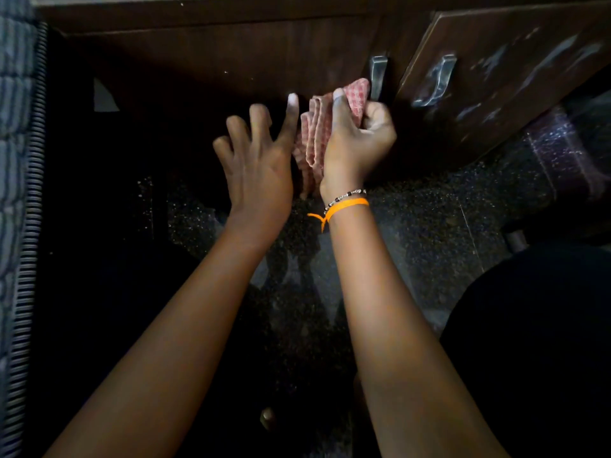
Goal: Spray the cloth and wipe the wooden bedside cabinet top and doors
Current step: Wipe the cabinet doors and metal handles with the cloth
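Observation:
A dark wooden bedside cabinet fills the top of the view; its left door (205, 61) is closed and its right door (496, 81) is swung open toward me. Each door carries a metal handle, the left handle (378, 77) and the right handle (436, 82). My right hand (357, 140) is shut on a bunched red-and-white checked cloth (317, 127), held against the left door beside its handle. My left hand (258, 160) hovers just left of the cloth, fingers spread, holding nothing. No spray bottle is in view.
A striped mattress edge (20, 193) runs down the left side. Dark speckled floor (429, 219) lies below the cabinet. My dark-clothed knee (535, 342) sits at the lower right. The open door shows pale smears.

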Motion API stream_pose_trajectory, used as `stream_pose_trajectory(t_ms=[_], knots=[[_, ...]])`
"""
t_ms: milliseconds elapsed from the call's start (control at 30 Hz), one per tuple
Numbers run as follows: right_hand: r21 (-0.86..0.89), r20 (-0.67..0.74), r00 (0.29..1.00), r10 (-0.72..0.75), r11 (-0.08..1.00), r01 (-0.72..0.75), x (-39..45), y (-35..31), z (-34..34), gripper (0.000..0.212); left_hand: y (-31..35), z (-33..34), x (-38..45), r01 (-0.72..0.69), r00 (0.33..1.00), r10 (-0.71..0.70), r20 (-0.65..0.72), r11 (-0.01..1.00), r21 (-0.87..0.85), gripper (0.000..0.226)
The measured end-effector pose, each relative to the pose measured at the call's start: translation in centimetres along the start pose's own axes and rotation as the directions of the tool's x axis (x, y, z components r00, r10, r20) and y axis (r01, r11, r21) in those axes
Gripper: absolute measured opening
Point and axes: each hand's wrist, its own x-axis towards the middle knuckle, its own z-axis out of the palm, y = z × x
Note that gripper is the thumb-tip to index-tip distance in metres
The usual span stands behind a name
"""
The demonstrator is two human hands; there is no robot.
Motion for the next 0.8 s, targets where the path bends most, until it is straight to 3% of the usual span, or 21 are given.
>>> stream_pose_trajectory(t_ms=[67,167,233,300,333,400,467,533,633,800], knots=[[-0.117,0.041,0.999,-0.032,0.992,0.037,0.4,1.0,-0.6,0.035,-0.1,-0.1,0.0,0.001,1.0,0.0,0.03,1.0,-0.018,0.061],[-0.323,0.108,0.992,0.061,0.946,-0.023,0.7,3.4,-3.1,0.039,-0.1,0.0,0.0,0.003,0.999,-0.001,0.051,1.0,-0.031,0.063],[-0.355,0.049,0.991,0.127,0.929,-0.102,1.2,4.7,-5.5,0.039,0.1,0.0,-0.1,-0.008,0.998,0.01,0.063,0.999,-0.034,0.065],[-0.302,-0.062,0.995,0.081,0.949,-0.096,1.2,4.0,-6.9,0.025,0.1,-0.1,-0.1,-0.012,0.997,0.013,0.072,1.0,-0.02,0.068],[-0.278,-0.1,0.995,0.01,0.96,-0.037,1.2,3.3,-7.2,0.013,0.1,-0.3,-0.1,-0.01,0.995,0.012,0.099,1.0,-0.019,0.07],[-0.23,-0.124,0.972,-0.198,0.959,0.166,0.9,1.2,-7.0,0.023,0.5,-0.9,-0.1,0.023,0.989,-0.02,0.146,1.0,-0.02,0.072],[-0.216,-0.045,0.905,-0.424,0.888,0.405,0.7,-1.4,-5.9,0.033,1.8,-1.6,-0.1,0.009,0.995,-0.01,0.101,1.0,0.011,0.072],[-0.259,0.077,0.832,-0.549,0.795,0.549,1.1,-2.8,-4.7,0.032,3.3,-1.9,0.0,-0.061,0.995,0.062,0.076,0.998,-0.008,0.074],[-0.321,0.163,0.807,-0.567,0.743,0.587,2.7,-2.5,-4.5,0.028,4.7,-1.1,0.2,-0.179,0.981,0.181,0.069,0.983,-0.043,0.078],[-0.339,0.203,0.86,-0.468,0.79,0.51,3.4,-0.1,-5.5,0.031,5.2,0.6,0.2,-0.215,0.976,0.215,0.045,0.977,0.001,0.078]])
